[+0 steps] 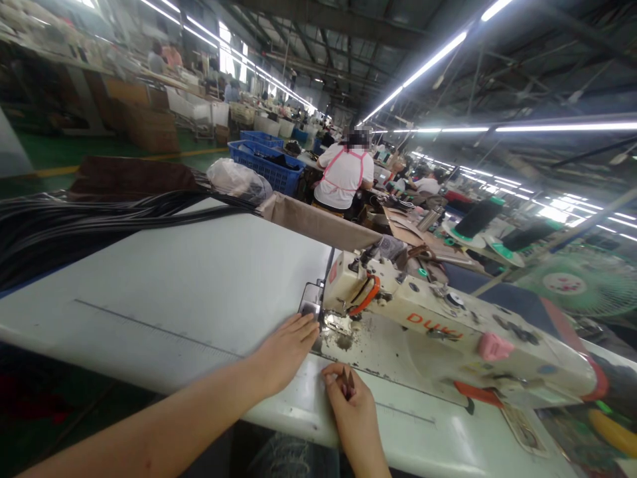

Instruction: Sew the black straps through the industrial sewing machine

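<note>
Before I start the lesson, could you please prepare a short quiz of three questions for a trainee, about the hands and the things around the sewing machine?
1. Fill the gap: The left hand is close to the sewing ____.
2. Which hand holds the small two-pointed tool? (a) the left (b) the right (c) neither
3. True or false: The fan is at the left edge of the picture.

Key:
1. machine
2. b, the right hand
3. False; the fan is on the right side.
</note>
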`<state>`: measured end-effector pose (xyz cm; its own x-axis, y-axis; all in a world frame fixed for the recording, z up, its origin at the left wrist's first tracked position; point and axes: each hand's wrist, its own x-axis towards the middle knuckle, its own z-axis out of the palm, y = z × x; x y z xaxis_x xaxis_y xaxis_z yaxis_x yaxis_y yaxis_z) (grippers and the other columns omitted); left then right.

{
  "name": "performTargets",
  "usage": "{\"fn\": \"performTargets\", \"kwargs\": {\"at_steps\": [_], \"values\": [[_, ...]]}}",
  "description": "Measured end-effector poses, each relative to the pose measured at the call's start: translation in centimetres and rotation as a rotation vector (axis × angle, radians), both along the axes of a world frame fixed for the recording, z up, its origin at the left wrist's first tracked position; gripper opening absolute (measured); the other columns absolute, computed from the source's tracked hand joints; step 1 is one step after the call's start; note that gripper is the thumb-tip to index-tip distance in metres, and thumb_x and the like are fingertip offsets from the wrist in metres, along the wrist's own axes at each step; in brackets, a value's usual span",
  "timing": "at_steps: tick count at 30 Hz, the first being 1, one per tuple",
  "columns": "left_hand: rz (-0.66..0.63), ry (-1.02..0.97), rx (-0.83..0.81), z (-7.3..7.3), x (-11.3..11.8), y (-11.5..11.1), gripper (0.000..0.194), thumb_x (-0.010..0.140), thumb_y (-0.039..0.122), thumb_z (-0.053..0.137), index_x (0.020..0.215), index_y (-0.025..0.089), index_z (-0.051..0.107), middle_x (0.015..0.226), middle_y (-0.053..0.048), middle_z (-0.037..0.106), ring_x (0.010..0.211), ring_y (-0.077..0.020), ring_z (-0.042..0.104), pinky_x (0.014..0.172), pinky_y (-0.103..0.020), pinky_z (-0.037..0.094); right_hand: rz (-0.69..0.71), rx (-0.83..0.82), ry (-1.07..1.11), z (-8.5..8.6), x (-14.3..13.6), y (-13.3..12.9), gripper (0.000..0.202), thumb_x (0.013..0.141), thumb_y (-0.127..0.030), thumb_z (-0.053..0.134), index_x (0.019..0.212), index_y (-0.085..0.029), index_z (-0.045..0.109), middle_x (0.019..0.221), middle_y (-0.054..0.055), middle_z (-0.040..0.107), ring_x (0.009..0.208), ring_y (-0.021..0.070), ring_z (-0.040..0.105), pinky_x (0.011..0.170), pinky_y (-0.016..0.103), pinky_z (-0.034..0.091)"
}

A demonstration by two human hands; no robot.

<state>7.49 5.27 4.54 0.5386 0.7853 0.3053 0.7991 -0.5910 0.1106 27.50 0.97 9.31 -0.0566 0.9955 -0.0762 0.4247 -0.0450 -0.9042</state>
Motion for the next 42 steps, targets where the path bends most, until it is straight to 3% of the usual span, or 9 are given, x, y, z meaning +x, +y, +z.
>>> {"fn": "performTargets", "kwargs": {"at_steps": [9,12,20,28,32,35,39,42], "values": [[0.002,-0.051,-0.118,0.3,-0.7,2.0,0.056,0.094,0.013,0.053,0.150,0.018,0.055,0.161,-0.011,0.052,0.152,-0.0280,0.045,0.126,-0.048,0.031,0.029,-0.015,-0.001,-0.2,0.2,-0.3,0.025,0.082,-0.044,0.059,0.081,-0.021,0.068,0.063,-0.005,0.042,0.061,0.0160,0.039,0.061,0.028,0.031],[0.017,-0.074,-0.165,0.6,-0.9,2.0,0.059,0.094,0.009,0.048,0.151,0.022,0.053,0.161,-0.008,0.053,0.154,-0.0277,0.042,0.127,-0.054,0.028,0.032,-0.011,0.008,-0.5,0.3,-0.4,0.024,0.084,-0.042,0.060,0.082,-0.021,0.069,0.062,-0.006,0.039,0.061,0.0155,0.037,0.060,0.028,0.030],[0.031,-0.085,-0.176,0.5,-0.9,1.8,0.057,0.098,0.009,0.041,0.153,0.022,0.050,0.163,-0.010,0.050,0.155,-0.0314,0.038,0.127,-0.065,0.025,0.026,-0.006,0.007,-0.8,0.2,-0.2,0.026,0.085,-0.043,0.060,0.084,-0.020,0.071,0.063,-0.005,0.043,0.062,0.0157,0.039,0.061,0.028,0.032],[0.032,-0.142,-0.165,1.3,-0.8,2.2,0.050,0.098,0.011,0.046,0.146,0.024,0.057,0.154,-0.010,0.060,0.150,-0.0313,0.045,0.125,-0.063,0.031,0.016,0.038,0.015,-1.3,0.4,-0.5,0.028,0.087,-0.045,0.060,0.084,-0.020,0.071,0.066,-0.003,0.051,0.063,0.0164,0.044,0.061,0.028,0.034],[0.022,-0.280,-0.207,1.5,-1.3,4.6,0.035,0.097,0.016,0.052,0.126,0.023,0.071,0.140,-0.008,0.069,0.136,-0.0256,0.059,0.120,-0.045,0.044,0.006,0.070,0.001,-1.7,0.6,-0.9,0.028,0.091,-0.046,0.060,0.085,-0.021,0.071,0.064,-0.004,0.048,0.061,0.0158,0.042,0.060,0.027,0.034],[0.034,-0.306,-0.216,1.6,-1.4,7.7,0.038,0.095,0.016,0.055,0.131,0.017,0.068,0.140,-0.013,0.068,0.128,-0.0256,0.065,0.114,-0.039,0.051,-0.004,0.095,0.018,-2.4,0.7,-1.1,0.031,0.092,-0.050,0.060,0.086,-0.021,0.071,0.064,-0.004,0.048,0.060,0.0154,0.042,0.059,0.027,0.034],[-0.077,-0.268,-0.215,1.9,-1.1,11.2,0.032,0.095,0.017,0.059,0.124,0.022,0.073,0.142,-0.008,0.067,0.133,-0.0245,0.061,0.119,-0.037,0.046,-0.028,0.127,0.037,-3.5,0.9,-1.2,0.035,0.094,-0.054,0.060,0.088,-0.021,0.072,0.063,-0.004,0.047,0.059,0.0148,0.041,0.057,0.027,0.034],[-0.122,-0.258,-0.192,2.4,-1.0,11.9,0.027,0.098,0.020,0.058,0.117,0.023,0.077,0.142,-0.007,0.067,0.137,-0.0258,0.057,0.124,-0.039,0.041,-0.065,0.132,0.044,-3.9,0.9,-1.3,0.038,0.094,-0.057,0.060,0.088,-0.021,0.072,0.062,-0.004,0.046,0.059,0.0149,0.042,0.056,0.026,0.035]]}}
